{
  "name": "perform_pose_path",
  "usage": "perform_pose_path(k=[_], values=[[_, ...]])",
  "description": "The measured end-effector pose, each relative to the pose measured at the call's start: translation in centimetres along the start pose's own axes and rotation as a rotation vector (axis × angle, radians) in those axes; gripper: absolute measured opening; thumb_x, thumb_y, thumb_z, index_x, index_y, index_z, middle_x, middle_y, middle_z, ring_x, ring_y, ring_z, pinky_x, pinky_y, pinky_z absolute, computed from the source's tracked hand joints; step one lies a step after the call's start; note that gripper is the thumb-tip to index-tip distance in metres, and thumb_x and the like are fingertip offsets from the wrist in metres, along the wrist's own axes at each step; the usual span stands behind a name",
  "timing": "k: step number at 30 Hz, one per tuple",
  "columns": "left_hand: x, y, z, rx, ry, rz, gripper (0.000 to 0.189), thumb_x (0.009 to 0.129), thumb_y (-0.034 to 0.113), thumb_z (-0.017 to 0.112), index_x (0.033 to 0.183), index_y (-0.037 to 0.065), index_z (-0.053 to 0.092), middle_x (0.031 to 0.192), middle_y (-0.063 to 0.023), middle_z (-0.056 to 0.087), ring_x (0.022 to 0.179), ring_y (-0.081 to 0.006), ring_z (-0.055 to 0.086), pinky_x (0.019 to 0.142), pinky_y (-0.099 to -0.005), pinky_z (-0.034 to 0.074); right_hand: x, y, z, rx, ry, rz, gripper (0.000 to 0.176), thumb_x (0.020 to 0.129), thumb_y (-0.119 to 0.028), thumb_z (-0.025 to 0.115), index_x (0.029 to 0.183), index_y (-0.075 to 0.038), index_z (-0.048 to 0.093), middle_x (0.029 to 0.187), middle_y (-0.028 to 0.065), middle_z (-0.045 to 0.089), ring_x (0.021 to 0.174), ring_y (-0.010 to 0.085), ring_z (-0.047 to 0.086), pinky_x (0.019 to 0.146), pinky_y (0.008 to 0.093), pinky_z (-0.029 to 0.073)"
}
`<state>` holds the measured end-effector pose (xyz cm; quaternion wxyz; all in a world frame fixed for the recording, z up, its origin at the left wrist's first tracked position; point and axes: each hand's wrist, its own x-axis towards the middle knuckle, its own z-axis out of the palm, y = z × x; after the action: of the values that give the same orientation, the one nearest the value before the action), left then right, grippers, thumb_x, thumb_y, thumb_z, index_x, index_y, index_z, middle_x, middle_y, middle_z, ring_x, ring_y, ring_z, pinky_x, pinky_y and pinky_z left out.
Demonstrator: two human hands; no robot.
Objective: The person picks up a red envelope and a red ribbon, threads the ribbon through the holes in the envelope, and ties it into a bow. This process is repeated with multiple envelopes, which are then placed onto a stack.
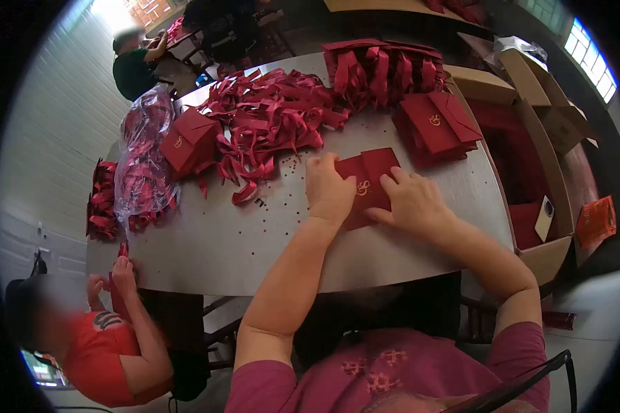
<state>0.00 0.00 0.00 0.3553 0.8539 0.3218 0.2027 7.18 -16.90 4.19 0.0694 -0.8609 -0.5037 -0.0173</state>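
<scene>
A flat dark red paper gift bag (pixel 369 165) with a flap and a gold emblem lies at the middle of the metal table. My left hand (pixel 329 189) grips its left edge, thumb on the front and fingers curled. On the other side, my right hand (pixel 417 205) has thumb and fingers closed on the right edge; part of the bag is hidden under it. To the right is a stack of similar red bags (pixel 442 127). Beyond my left hand spreads a big heap of red ribbons (pixel 275 110).
Ribboned bags (pixel 386 72) stand at the table's back. Left are more red bags (pixel 189 141) and a plastic-wrapped bundle (pixel 147 158). An open cardboard box (pixel 561 199) with a phone (pixel 544 218) stands right. A co-worker in red (pixel 114 351) sits left. Tiny dots litter the metal table (pixel 207 255).
</scene>
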Motion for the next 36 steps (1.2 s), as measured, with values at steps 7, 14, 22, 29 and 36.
perform_pose_path(k=[7, 14, 22, 29, 36], values=[[-1.1, 0.8, 0.2, 0.314, 0.068, 0.13, 0.058, 0.071, 0.019, 0.082, 0.119, 0.003, 0.053, 0.109, -0.0209, 0.056, 0.103, -0.0395, 0.056, 0.091, -0.0437, 0.048, 9.3, -0.7, -1.9, 0.149, 0.336, -0.44, 0.012, 0.079, -0.015, 0.066, 0.087, -0.006, 0.065, 0.097, 0.0126, 0.064, 0.081, 0.0345, 0.064, 0.071, 0.0436, 0.052], [-0.7, 1.1, -0.4, 0.208, 0.065, 0.074, 0.079, 0.067, 0.008, 0.083, 0.134, 0.005, 0.041, 0.116, -0.0232, 0.051, 0.111, -0.0401, 0.052, 0.093, -0.0441, 0.047, 21.3, -4.3, 2.8, 0.017, 0.326, -0.922, 0.012, 0.072, -0.01, 0.064, 0.084, -0.011, 0.068, 0.092, 0.0063, 0.06, 0.091, 0.0255, 0.061, 0.08, 0.0373, 0.05], [-0.4, 0.6, -0.6, 0.022, 0.152, 0.115, 0.08, 0.065, -0.001, 0.08, 0.135, 0.005, 0.04, 0.121, -0.02, 0.045, 0.113, -0.0386, 0.049, 0.093, -0.0425, 0.047, 24.1, -4.5, 0.7, 0.61, 0.562, -0.69, 0.012, 0.076, -0.014, 0.075, 0.085, -0.006, 0.071, 0.09, 0.005, 0.068, 0.084, 0.0218, 0.066, 0.077, 0.0331, 0.053], [0.3, 0.2, -0.5, -0.459, 0.063, -0.053, 0.052, 0.067, -0.005, 0.08, 0.112, 0.004, 0.055, 0.092, -0.0046, 0.061, 0.083, -0.0136, 0.059, 0.073, -0.0279, 0.053, 19.3, 1.4, -9.7, 1.459, 0.672, -0.327, 0.014, 0.092, -0.008, 0.064, 0.105, -0.005, 0.066, 0.084, 0.0006, 0.067, 0.065, 0.0054, 0.056, 0.059, 0.0203, 0.047], [0.7, -0.3, -0.6, -0.43, 0.008, -0.123, 0.032, 0.067, -0.003, 0.079, 0.094, 0.001, 0.064, 0.083, -0.0043, 0.065, 0.073, -0.013, 0.061, 0.066, -0.0269, 0.054, 3.7, 26.6, -15.3, 1.033, 0.663, -0.055, 0.014, 0.091, -0.008, 0.064, 0.104, -0.003, 0.066, 0.081, 0.0004, 0.065, 0.063, 0.0054, 0.055, 0.056, 0.0199, 0.045]])
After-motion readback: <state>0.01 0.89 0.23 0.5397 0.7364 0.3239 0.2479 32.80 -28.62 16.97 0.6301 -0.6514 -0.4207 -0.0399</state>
